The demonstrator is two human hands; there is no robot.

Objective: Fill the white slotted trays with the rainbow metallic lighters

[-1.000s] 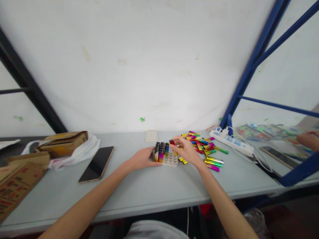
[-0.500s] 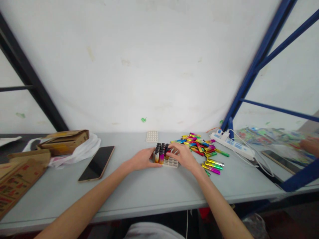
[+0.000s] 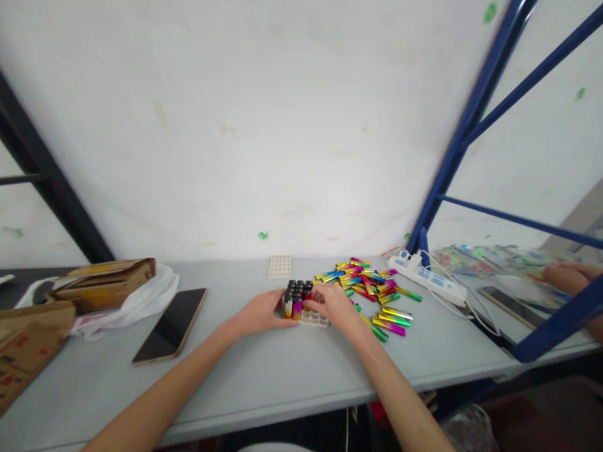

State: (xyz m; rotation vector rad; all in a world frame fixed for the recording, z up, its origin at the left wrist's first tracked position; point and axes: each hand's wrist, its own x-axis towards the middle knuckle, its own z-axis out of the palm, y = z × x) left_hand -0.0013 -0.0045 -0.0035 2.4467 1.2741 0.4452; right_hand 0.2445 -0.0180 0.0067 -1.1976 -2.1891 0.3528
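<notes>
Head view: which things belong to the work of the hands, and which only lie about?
In use: left hand, right hand, white slotted tray, upright lighters, loose lighter pile.

Lying about: phone, spare tray, power strip, cardboard boxes.

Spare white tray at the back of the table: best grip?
The spare white tray lies flat and alone on the table, behind the loaded tray that both hands are on. Probably pinch its two short edges from above; its holed top offers no handle.
</notes>
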